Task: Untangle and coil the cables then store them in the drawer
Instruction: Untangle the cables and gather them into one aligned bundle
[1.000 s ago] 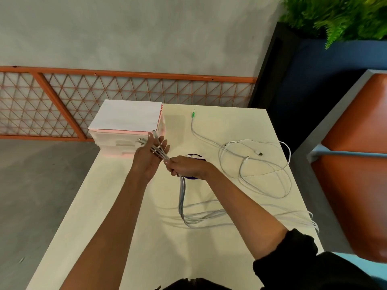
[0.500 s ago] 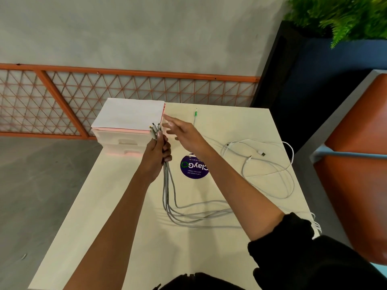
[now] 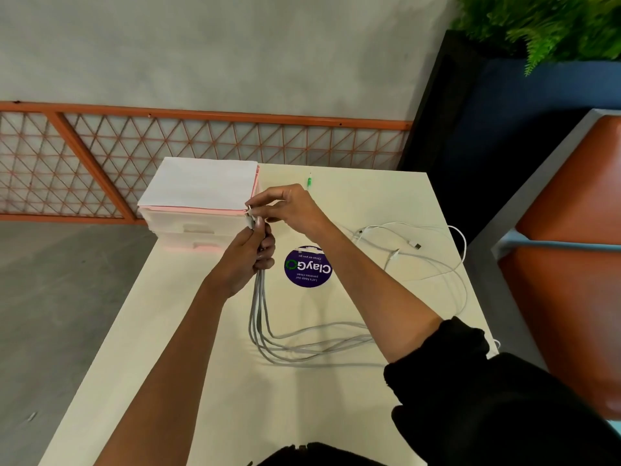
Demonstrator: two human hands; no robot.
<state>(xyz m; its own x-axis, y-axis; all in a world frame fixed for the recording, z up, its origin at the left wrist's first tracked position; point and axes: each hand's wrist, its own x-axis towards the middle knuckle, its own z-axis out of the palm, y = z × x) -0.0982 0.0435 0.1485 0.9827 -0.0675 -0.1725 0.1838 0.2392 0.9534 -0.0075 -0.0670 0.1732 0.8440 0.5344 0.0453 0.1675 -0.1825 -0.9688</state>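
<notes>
My left hand [image 3: 250, 255] is closed around a bundle of grey cable [image 3: 260, 317], held upright above the cream table [image 3: 208, 391]. Its strands hang down and loop across the table toward my right arm. My right hand [image 3: 290, 208] pinches the cable's ends where they stick out above my left fist. A loose white cable [image 3: 450, 260] lies in open loops at the right of the table, one end with a green plug [image 3: 308, 181] near the far edge. The white and pink drawer unit [image 3: 198, 205] stands at the far left corner, its drawers shut.
A round purple sticker [image 3: 307, 266] sits mid-table. An orange lattice railing [image 3: 201, 136] runs behind the table. A dark planter [image 3: 504, 136] with green fern stands far right, and an orange padded seat [image 3: 571, 264] is close along the right edge.
My right hand let go of the hanging strands, swung up past the drawer unit and came back to pinch the cable ends above my left fist. The left hand closed tighter on the bundle.
</notes>
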